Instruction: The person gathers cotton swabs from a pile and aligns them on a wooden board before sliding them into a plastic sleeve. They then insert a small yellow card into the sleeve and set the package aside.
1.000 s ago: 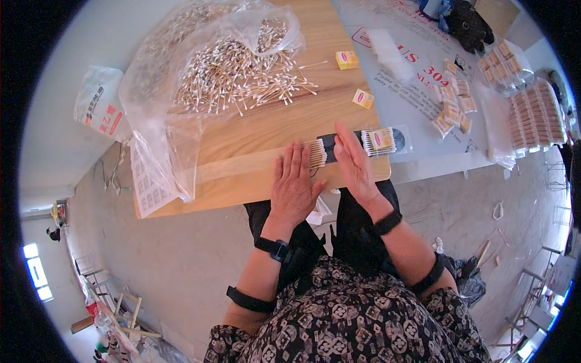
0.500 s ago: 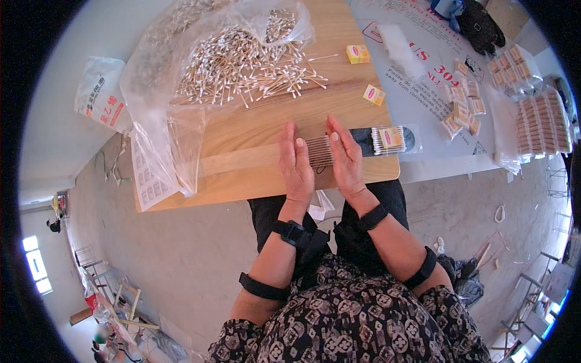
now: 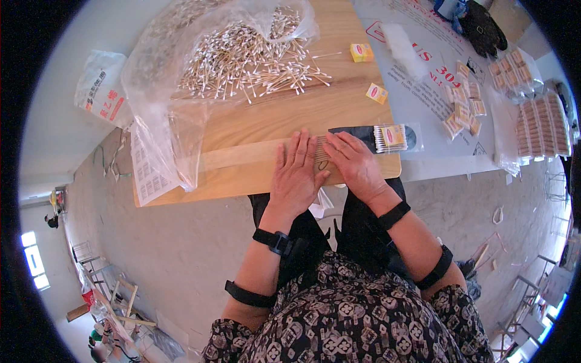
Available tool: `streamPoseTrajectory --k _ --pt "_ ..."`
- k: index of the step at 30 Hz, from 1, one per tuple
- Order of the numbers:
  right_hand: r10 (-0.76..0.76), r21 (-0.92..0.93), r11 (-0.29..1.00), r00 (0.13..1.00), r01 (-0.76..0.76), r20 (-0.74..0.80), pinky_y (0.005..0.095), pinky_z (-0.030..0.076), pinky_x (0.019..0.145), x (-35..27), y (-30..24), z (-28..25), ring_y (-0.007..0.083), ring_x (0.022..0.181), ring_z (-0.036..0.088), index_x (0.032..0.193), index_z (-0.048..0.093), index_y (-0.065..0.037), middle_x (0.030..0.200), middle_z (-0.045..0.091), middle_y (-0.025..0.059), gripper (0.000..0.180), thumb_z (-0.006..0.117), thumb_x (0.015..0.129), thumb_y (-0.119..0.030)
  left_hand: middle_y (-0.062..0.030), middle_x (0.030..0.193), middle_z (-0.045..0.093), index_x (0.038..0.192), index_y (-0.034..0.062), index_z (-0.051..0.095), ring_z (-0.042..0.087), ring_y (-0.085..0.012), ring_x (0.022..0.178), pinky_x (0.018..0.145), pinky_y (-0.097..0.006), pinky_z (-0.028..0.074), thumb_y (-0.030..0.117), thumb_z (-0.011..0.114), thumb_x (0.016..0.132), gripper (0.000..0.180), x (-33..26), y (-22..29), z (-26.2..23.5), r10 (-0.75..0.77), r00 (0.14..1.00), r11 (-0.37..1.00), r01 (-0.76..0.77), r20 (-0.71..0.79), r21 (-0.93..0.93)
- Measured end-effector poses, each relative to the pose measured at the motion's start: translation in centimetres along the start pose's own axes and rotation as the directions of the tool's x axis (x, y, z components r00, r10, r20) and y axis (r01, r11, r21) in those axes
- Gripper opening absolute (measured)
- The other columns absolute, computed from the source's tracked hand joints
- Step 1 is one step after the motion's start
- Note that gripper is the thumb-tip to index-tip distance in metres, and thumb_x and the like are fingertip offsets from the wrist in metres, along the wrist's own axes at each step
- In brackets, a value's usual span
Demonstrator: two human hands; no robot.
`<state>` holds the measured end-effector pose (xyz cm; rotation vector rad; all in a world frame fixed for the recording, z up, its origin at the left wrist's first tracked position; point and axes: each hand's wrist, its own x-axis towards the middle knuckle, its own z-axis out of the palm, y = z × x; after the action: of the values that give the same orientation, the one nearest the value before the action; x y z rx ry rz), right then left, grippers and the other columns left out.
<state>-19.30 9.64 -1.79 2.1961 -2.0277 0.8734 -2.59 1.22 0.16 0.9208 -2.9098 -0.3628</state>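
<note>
Wood (image 3: 260, 121) bare beyond left hand (image 3: 295, 172), edge (image 3: 212, 196) beneath

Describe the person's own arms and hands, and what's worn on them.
The left hand and right hand are ungloved. Each arm has a black wrist band and a second band nearer the elbow; the left wrist band carries a dark, squarish piece. The short sleeves are black with pale patterning.

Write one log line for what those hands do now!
left hand: flat, left side of row of thin brown sticks | right hand: over row's right side | farther right: white-tipped swabs with rectangular yellow card
</note>
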Motion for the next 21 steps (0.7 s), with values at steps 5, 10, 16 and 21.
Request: streamPoseTrajectory --k 5,10,16,21 --pt "0.002 -0.07 0.998 1.0 -0.003 -0.017 0.0417 0.044 0.106 -0.1 -0.6 0.1 0.0304 0.124 0.052 0.119 0.061 0.001 0.132 0.057 0.0125 0.043 0.058 0.079 -0.014 -0.016 0.161 0.021 0.153 0.0027 0.027 0.015 -0.0292 0.151 0.121 -0.049 0.011 0.045 0.05 0.096 0.074 0.1 0.0 -0.2 0.006 1.0 0.999 -0.006 0.009 -0.04" --pt "0.009 -0.041 0.999 1.0 -0.008 0.008 0.0423 0.044 0.107 -0.2 -0.6 0.4 0.0305 0.126 0.05 0.12 0.062 0.002 0.133 0.057 0.0141 0.044 0.058 0.08 -0.014 -0.0157 0.161 0.023 0.152 0.0031 0.028 0.017 -0.0294 0.15 0.121 -0.051 0.012 0.047 0.052 0.095 0.076 0.0 0.0 -0.3 -0.002 1.0 1.0 0.002 0.0 -0.018" --pt "-0.005 -0.065 0.998 0.999 0.007 0.036 0.0444 0.037 0.112 -0.4 -0.5 0.2 0.0311 0.132 0.046 0.126 0.058 0.002 0.139 0.053 0.0147 0.048 0.058 0.082 -0.016 -0.0168 0.16 0.024 0.152 0.0025 0.029 0.019 -0.0293 0.15 0.12 -0.053 0.013 0.051 0.052 0.093 0.08 -0.5 0.6 0.4 -0.019 0.999 1.0 0.018 -0.042 -0.007" --pt "0.064 -0.095 0.994 0.985 -0.049 0.158 0.0466 0.025 0.119 -0.9 -1.4 -0.8 0.0303 0.14 0.037 0.137 0.048 0.001 0.149 0.043 0.015 0.059 0.06 0.086 -0.025 -0.0183 0.16 0.024 0.151 0.0014 0.029 0.019 -0.0294 0.15 0.12 -0.053 0.014 0.054 0.052 0.092 0.082 -0.6 0.6 0.0 -0.012 0.999 1.0 0.011 -0.037 -0.022"
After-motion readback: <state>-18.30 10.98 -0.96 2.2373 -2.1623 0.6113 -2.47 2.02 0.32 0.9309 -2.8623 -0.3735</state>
